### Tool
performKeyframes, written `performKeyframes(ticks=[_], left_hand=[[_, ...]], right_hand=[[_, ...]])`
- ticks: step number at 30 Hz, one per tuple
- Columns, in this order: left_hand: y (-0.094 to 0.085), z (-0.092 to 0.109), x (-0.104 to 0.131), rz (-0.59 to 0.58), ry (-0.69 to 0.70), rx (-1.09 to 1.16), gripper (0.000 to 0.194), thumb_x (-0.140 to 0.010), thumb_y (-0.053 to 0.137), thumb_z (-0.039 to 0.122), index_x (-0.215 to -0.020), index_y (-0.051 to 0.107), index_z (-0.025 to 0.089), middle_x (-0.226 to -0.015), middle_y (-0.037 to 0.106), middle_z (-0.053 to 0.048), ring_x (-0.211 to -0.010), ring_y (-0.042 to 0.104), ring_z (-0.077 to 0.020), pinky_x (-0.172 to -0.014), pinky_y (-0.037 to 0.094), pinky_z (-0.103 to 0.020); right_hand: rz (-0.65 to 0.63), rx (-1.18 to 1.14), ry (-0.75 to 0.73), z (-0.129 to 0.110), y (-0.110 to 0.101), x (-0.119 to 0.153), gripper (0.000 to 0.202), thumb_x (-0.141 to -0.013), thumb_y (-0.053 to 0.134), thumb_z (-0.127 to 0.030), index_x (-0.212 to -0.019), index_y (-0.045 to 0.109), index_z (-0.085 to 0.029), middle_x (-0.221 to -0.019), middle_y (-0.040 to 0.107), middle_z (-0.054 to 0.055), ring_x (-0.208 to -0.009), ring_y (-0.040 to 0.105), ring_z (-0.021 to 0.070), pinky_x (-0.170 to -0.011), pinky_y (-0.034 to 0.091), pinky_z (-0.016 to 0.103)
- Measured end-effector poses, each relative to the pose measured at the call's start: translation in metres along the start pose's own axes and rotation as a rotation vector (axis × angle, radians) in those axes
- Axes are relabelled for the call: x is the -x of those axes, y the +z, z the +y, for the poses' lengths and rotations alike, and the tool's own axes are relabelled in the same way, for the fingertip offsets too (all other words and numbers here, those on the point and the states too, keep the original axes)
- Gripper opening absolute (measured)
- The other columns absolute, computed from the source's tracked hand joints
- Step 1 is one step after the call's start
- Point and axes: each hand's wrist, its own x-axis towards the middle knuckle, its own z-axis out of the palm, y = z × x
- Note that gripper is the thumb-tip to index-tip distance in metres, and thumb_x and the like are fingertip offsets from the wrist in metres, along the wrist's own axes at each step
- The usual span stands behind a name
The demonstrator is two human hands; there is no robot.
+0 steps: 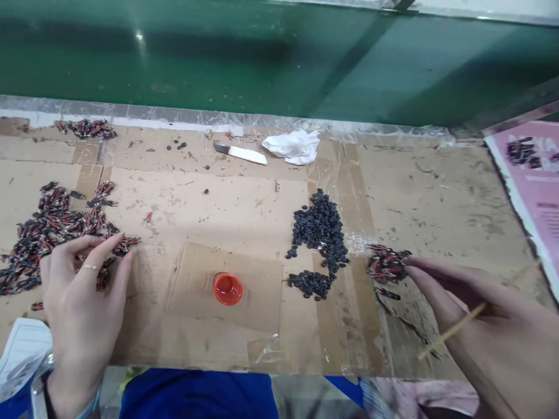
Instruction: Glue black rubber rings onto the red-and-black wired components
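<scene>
My left hand [82,291] is over a pile of small black-and-red parts [56,218], its fingers bent. Its thumb and index fingertip are apart, with several parts between and beneath them; whether it grips any I cannot tell. My right hand [484,314] has a thin wooden stick [458,329] tucked in it. The thumb and fingertips of that hand meet at the edge of a smaller heap of the same parts [386,263]. Between the hands, a small red cup [227,289] stands on a cardboard piece [190,291]. Small black discs [321,224] lie heaped to the cup's right.
A knife with a white handle [247,155] and a crumpled white tissue [293,146] lie toward the back. More parts sit at the back left [94,128] and on a pink sheet [537,192] at the right. A green panel [196,64] rises behind the cardboard-covered table.
</scene>
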Motion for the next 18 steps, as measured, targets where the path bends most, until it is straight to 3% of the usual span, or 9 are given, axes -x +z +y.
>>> performKeyframes(ticks=[3, 5, 7, 9, 11, 13, 16, 18], left_hand=[[0.003, -0.004, -0.013, -0.067, 0.080, -0.092, 0.028, -0.081, 0.039, 0.040, -0.102, 0.054, 0.029, -0.114, 0.042, 0.001, -0.106, 0.039, -0.0153, -0.098, 0.033, -0.034], [0.001, -0.002, -0.014, -0.056, 0.100, -0.100, 0.029, -0.081, 0.037, 0.041, -0.095, 0.058, 0.027, -0.111, 0.045, 0.001, -0.105, 0.039, -0.0158, -0.096, 0.034, -0.033], [0.001, -0.002, -0.012, -0.062, 0.116, -0.069, 0.030, -0.081, 0.036, 0.041, -0.093, 0.058, 0.025, -0.111, 0.047, 0.001, -0.106, 0.040, -0.0150, -0.098, 0.033, -0.033], [0.003, -0.002, -0.009, -0.103, 0.155, -0.021, 0.029, -0.082, 0.035, 0.041, -0.096, 0.055, 0.025, -0.110, 0.051, 0.002, -0.105, 0.043, -0.0136, -0.099, 0.031, -0.033], [0.007, -0.003, -0.007, -0.125, 0.184, 0.016, 0.030, -0.083, 0.031, 0.042, -0.095, 0.053, 0.024, -0.102, 0.056, 0.002, -0.100, 0.046, -0.0133, -0.096, 0.034, -0.033], [0.009, -0.003, -0.006, -0.125, 0.199, 0.047, 0.033, -0.083, 0.029, 0.044, -0.092, 0.053, 0.024, -0.093, 0.059, 0.002, -0.094, 0.048, -0.0131, -0.091, 0.037, -0.031], [0.007, -0.002, -0.002, -0.110, 0.241, 0.119, 0.034, -0.081, 0.031, 0.044, -0.100, 0.053, 0.025, -0.094, 0.058, 0.003, -0.090, 0.051, -0.0089, -0.088, 0.038, -0.023], [0.003, -0.003, 0.003, -0.114, 0.237, 0.212, 0.033, -0.080, 0.032, 0.043, -0.102, 0.052, 0.029, -0.096, 0.058, 0.006, -0.086, 0.053, -0.0058, -0.087, 0.038, -0.018]], right_hand=[[0.006, 0.063, -0.026, -0.014, 0.000, -0.004, 0.041, -0.085, 0.040, -0.055, -0.099, 0.063, -0.024, -0.102, 0.067, 0.014, -0.108, 0.061, 0.0353, -0.093, 0.044, 0.052], [0.063, -0.059, -0.015, -0.033, -0.002, -0.002, 0.037, -0.088, 0.037, -0.049, -0.096, 0.063, -0.024, -0.100, 0.065, 0.015, -0.110, 0.059, 0.0342, -0.098, 0.040, 0.052], [0.096, -0.358, 0.046, -0.055, -0.004, 0.001, 0.037, -0.090, 0.030, -0.048, -0.092, 0.061, -0.026, -0.081, 0.063, 0.011, -0.085, 0.065, 0.0289, -0.087, 0.045, 0.050], [0.062, -0.653, 0.089, -0.075, -0.006, 0.004, 0.036, -0.088, 0.030, -0.054, -0.083, 0.057, -0.030, -0.063, 0.054, 0.004, -0.058, 0.058, 0.0225, -0.070, 0.047, 0.045], [-0.053, -0.785, 0.005, -0.090, -0.007, 0.008, 0.031, -0.082, 0.043, -0.057, -0.074, 0.054, -0.030, -0.057, 0.050, 0.001, -0.051, 0.052, 0.0192, -0.056, 0.046, 0.037], [-0.253, -0.799, -0.217, -0.099, -0.007, 0.013, 0.021, -0.081, 0.054, -0.050, -0.074, 0.055, -0.030, -0.058, 0.054, 0.002, -0.053, 0.054, 0.0185, -0.047, 0.045, 0.030], [-0.563, -0.798, -0.486, -0.108, -0.004, 0.019, 0.007, -0.084, 0.057, -0.033, -0.084, 0.063, -0.029, -0.065, 0.064, 0.002, -0.058, 0.063, 0.0167, -0.048, 0.053, 0.025], [-0.672, -0.826, -0.521, -0.113, 0.001, 0.021, 0.008, -0.082, 0.061, -0.027, -0.089, 0.066, -0.027, -0.071, 0.069, 0.001, -0.061, 0.067, 0.0151, -0.053, 0.056, 0.022]])
